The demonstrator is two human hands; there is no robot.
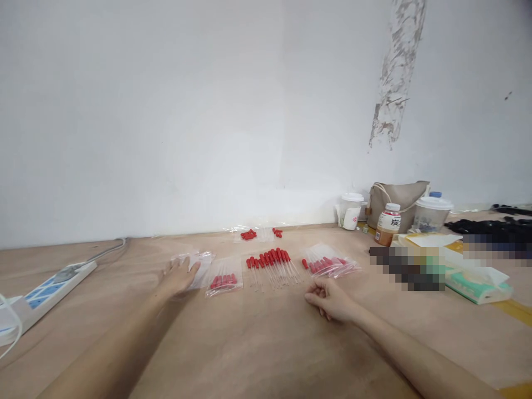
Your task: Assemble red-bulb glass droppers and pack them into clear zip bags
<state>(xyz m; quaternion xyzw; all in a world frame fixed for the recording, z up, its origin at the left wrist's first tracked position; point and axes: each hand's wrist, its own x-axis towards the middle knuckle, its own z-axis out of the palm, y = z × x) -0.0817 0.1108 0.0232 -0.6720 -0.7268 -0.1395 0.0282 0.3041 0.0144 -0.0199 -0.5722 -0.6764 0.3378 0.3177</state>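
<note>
My left hand [178, 277] lies with fingers spread on clear plastic bags [201, 269] at the left. My right hand [330, 300] rests on the brown table covering, fingers curled in and thumb against them, with nothing visible in it. Between the hands, a row of droppers [272, 259] with red bulbs and thin clear stems lies loose, bulbs pointing away from me. Beside my left hand is a clear bag of red-bulbed droppers [224, 281]. Just beyond my right hand lies a second group of bagged droppers [328, 265]. Loose red bulbs [248, 235] lie on clear plastic near the wall.
A power strip [54, 293] with a grey cable stands at the left. Toward the right are a lidded cup [351, 211], a labelled bottle [388, 224], a grey-brown bag [393, 199], a clear tub [432, 215] and a tissue pack [477, 285]. A white wall [187, 111] rises behind.
</note>
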